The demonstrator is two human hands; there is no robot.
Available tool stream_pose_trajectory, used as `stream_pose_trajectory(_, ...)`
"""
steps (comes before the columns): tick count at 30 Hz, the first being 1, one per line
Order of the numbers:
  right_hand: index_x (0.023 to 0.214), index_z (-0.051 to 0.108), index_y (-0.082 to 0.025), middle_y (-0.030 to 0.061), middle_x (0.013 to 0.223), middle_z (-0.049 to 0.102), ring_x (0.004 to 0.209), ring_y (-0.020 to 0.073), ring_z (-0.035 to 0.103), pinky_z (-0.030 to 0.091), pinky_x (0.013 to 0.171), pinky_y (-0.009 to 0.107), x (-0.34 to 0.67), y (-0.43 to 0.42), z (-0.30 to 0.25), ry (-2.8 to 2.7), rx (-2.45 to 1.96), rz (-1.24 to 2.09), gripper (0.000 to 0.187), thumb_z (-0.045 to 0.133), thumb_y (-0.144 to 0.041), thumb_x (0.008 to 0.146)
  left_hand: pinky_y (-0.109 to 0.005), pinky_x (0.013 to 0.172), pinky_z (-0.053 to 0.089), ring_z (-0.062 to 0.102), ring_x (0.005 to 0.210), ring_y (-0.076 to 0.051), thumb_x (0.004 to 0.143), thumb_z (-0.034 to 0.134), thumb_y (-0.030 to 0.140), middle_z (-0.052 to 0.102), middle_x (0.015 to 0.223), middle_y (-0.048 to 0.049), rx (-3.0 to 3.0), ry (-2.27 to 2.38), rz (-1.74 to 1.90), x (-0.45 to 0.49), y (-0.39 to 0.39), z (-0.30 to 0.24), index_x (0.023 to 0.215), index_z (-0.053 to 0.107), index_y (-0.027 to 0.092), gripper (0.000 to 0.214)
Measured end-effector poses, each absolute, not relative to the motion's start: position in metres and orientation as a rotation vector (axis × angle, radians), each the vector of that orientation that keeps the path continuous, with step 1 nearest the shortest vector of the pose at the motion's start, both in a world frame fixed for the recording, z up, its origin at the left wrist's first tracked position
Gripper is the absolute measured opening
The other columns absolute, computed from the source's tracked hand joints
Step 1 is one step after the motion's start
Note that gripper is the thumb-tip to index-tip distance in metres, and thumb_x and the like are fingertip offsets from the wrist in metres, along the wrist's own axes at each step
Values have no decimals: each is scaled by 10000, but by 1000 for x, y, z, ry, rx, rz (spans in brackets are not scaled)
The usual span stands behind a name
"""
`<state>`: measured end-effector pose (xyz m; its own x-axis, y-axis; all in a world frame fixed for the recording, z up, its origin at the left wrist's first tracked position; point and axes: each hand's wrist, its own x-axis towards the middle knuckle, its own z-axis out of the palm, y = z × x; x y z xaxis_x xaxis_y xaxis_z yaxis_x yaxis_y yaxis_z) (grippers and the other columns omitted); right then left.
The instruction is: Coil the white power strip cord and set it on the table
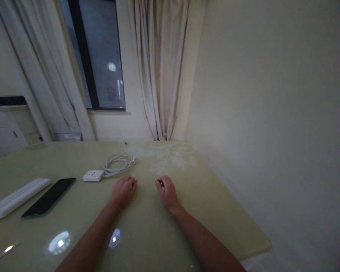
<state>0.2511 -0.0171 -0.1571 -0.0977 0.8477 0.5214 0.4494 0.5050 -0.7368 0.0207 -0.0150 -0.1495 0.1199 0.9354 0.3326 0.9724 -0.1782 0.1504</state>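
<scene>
My left hand (124,190) rests on the green tabletop (147,234), its fingers curled into a loose fist with the back of the hand upward. Just beyond it lies a white extension socket (93,175) with its pale cable (119,164) coiled beside it. Across a short gap, my right hand (167,192) is also curled on the table, the thumb against the bent fingers and a small gap inside the curl. No object shows in either hand.
To the left lie a black tablet-like slab (49,197) and a long white bar-shaped thing (19,196). A thin shiny stick (4,254) is at the near left. The table meets a plain wall (272,113) on the right; a curtain (161,68) hangs behind.
</scene>
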Motion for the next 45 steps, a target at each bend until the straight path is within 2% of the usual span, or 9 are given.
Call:
stream_pose_trajectory(3, 875, 648, -203, 56, 893, 653, 851, 203, 594, 467, 796, 328, 250, -16, -160, -1766, -1116, 520, 139, 562, -242, 977, -493, 1125, 388, 573, 1340, -360, 1021, 389, 295, 631, 1457, -231, -2026, -2014, -646, 10, 1, -145, 1357, 674, 141, 467)
stream_pose_trajectory(6, 875, 648, -209, 50, 891, 649, 844, 199, 595, 466, 788, 320, 251, -17, -162, -1782, -1125, 530, 128, 572, -230, 976, -546, 1184, 318, 494, 1432, -385, 991, 437, 316, 543, 1549, -274, -1850, -2125, -634, 4, 14, -147, 1509, 531, 71, 580)
stream_pose_trajectory(13, 868, 655, -202, 36, 870, 639, 822, 184, 585, 463, 784, 313, 250, -14, -162, -1799, -1136, 533, 130, 582, -217, 974, -542, 1073, 396, 662, 1172, -397, 995, 452, 397, 740, 1163, -225, -1901, -2199, -547, 0, 12, -149, 1049, 717, 151, 366)
stream_pose_trajectory(19, 1171, 653, -181, 61, 1030, 653, 791, 167, 599, 492, 729, 300, 250, -12, -165, -1750, -1147, 704, 247, 638, -310, 961, -386, 823, 470, 721, 941, -313, 1051, 400, 484, 768, 971, -136, -2089, -2141, -605, 15, -12, -144, 998, 652, 215, 372)
stream_pose_trajectory(22, 1218, 632, -188, 56, 1030, 662, 779, 164, 609, 497, 719, 299, 250, -12, -168, -1751, -1164, 730, 297, 644, -343, 964, -345, 666, 413, 663, 729, -268, 1059, 367, 505, 710, 795, -91, -1929, -2246, -1063, 28, -18, -124, 971, 625, 223, 392)
stream_pose_trajectory(29, 1167, 656, -209, 53, 1025, 678, 782, 164, 608, 485, 715, 295, 251, -12, -166, -1775, -1180, 696, 241, 645, -346, 969, -208, 451, 321, 383, 456, -85, 925, 631, 545, 433, 590, 77, -1492, -1806, -3059, 48, 5, -28, 783, 529, 211, 377)
stream_pose_trajectory(34, 1119, 667, -197, 62, 992, 670, 773, 169, 587, 469, 696, 294, 254, -13, -166, -1709, -1142, 728, 277, 616, -436, 988, -173, 451, 395, 353, 399, -54, 1021, 506, 395, 385, 542, 93, -1228, -1664, -3710, 49, 10, 19, 855, 629, 148, 323)
stream_pose_trajectory(39, 1032, 660, -206, 66, 939, 678, 855, 206, 624, 488, 759, 325, 257, -18, -149, -1451, -1110, 712, 311, 545, -493, 1009, -180, 373, 271, 272, 344, -56, 1044, 394, 363, 377, 485, 83, -1529, -1992, -3560, 51, 7, 21, 816, 642, 128, 412)
stream_pose_trajectory(45, 1132, 669, -230, 58, 1050, 683, 964, 197, 628, 497, 895, 337, 232, -8, -56, -1413, -863, 474, 214, 522, -365, 1054, -216, 375, 211, 323, 361, -85, 920, 523, 603, 506, 493, 25, -2234, -2246, -2497, 55, 9, 2, 801, 700, 143, 507)
